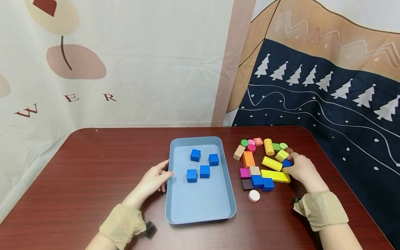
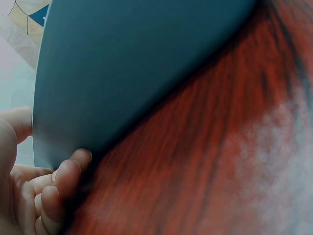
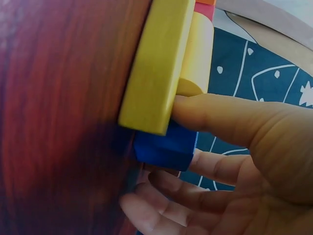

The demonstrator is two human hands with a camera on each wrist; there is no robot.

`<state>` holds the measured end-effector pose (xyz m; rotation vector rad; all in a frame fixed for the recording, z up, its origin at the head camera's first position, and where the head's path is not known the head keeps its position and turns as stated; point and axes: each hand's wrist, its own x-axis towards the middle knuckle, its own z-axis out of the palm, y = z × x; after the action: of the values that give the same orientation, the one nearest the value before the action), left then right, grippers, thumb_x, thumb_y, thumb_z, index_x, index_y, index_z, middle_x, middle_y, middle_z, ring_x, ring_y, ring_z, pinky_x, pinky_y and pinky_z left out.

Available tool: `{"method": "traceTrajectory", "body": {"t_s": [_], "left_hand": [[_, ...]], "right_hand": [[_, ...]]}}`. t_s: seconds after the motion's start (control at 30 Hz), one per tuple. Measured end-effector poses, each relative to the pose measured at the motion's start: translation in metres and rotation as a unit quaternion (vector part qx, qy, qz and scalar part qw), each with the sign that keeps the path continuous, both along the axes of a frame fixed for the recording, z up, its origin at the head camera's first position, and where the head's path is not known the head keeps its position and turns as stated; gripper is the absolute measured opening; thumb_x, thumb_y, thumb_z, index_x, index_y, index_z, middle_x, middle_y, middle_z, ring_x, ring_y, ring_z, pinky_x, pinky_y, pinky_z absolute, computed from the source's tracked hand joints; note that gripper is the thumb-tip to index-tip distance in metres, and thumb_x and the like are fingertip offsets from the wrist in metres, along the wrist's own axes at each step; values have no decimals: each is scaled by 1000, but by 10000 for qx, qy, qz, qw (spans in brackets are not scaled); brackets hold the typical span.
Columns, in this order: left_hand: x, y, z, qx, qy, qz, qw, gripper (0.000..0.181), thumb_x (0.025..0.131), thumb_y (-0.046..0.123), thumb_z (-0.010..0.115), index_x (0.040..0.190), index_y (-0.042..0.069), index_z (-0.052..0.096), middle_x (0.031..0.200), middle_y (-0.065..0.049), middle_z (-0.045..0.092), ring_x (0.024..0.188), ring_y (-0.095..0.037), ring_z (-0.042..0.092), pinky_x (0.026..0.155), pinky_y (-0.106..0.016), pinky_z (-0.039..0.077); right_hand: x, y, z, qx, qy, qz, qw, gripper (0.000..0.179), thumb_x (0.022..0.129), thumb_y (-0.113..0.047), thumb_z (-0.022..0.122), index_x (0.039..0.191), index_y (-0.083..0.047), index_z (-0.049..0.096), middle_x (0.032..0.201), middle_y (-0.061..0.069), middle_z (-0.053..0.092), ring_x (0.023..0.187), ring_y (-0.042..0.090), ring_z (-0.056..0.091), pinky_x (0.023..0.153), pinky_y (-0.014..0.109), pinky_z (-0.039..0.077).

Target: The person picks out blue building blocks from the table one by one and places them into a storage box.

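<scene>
A light blue tray [image 1: 200,208] lies on the table with several blue cubes [image 1: 195,155] in its upper half. My left hand [image 1: 155,177] grips its left rim, thumb over the edge and fingers against the outer wall [image 2: 122,63]. At the far right of the block pile, my right hand [image 1: 302,169] pinches another blue cube [image 3: 166,147] between thumb and fingers. That cube sits right by the end of a long yellow block [image 3: 154,68]. A yellow cylinder [image 3: 196,54] lies just behind the long block.
Right of the tray are two more blue cubes [image 1: 267,184], an orange block [image 1: 248,159], a dark block [image 1: 247,184], a white disc [image 1: 254,196] and several other coloured pieces. The brown table [image 1: 93,173] ends at printed cloth behind and to the right.
</scene>
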<state>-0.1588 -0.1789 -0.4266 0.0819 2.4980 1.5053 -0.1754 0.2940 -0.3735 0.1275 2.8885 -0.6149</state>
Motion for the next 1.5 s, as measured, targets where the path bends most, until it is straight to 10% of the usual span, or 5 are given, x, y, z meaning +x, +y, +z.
{"method": "traceTrajectory", "body": {"t_s": [1.5], "left_hand": [[0,0,1,-5,-11,20,10000,63,90,18,62,145,1,37,59,-6,58,42,-25,54,43,-33,46]], "right_hand": [[14,-14,18,-19,409,-176,9990,46,85,-23,69,110,12,54,104,31,58,85,41,54,74,52,51]]}}
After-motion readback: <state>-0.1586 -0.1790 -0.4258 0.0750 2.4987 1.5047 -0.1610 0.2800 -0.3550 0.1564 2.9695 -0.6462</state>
